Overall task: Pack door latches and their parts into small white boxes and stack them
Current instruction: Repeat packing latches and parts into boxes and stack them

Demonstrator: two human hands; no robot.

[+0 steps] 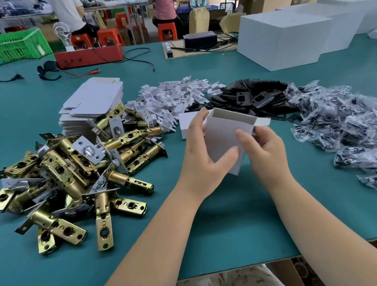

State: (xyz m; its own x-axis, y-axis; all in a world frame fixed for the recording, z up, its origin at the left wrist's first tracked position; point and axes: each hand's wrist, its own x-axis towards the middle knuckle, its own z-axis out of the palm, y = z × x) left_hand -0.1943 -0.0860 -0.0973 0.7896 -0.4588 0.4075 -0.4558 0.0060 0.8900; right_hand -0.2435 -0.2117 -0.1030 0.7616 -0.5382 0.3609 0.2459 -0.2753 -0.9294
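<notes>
White card fills our hands in the head view: we hold a small white box above the green table, its open end tilted away from us and its end flaps spread. Our left hand wraps the box from the left, fingers curled behind the far wall near the rim and thumb pressed across the near face. Our right hand grips the right edge, thumb on the front panel and fingers curled behind by the side flap. Both forearms reach in from the near table edge, converging on the box, wrists bent slightly inward.

Left of the box lies a heap of brass door latches, and behind them a stack of flat box blanks. Beyond the box sit a pile of white card inserts, a pile of black strike plates and, to the right, a mound of clear bags of black parts. One finished white box rests on the table just behind our left hand. Large white cartons stand at the far right.
</notes>
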